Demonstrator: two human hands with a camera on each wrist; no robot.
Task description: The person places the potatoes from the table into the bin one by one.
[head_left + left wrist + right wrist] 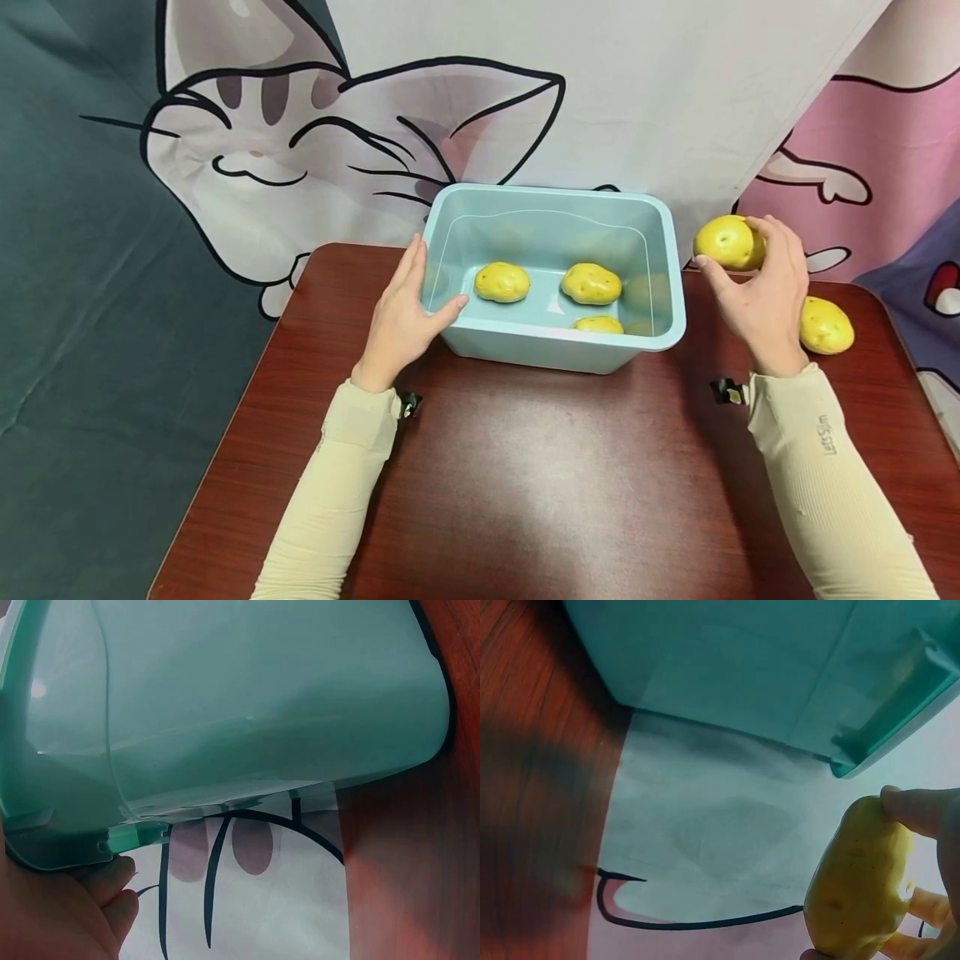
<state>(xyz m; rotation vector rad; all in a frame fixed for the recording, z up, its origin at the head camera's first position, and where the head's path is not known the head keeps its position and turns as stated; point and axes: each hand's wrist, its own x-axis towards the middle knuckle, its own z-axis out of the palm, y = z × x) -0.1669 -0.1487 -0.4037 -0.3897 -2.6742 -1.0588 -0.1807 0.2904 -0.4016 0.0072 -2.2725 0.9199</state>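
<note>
A light-blue plastic bin (536,352) stands on the table with several yellow potatoes inside, among them a left potato (502,282) and a right potato (592,284); one at the front is partly hidden by the rim. My left hand (401,321) rests against the bin's left end, fingers fairly straight along the outside and thumb across the front corner. Beyond the bin's right end, my right hand (767,287) grips a potato (860,881) between thumb and fingers, raised off the table. Another potato (826,326) lies on the table just right of that hand, partly covered by it.
The dark red wooden table (525,483) extends in front of the bin toward me. A printed cloth (637,100) with cartoon cats hangs right behind the bin and the table's far edge. Dark green cloth (112,350) lies to the left.
</note>
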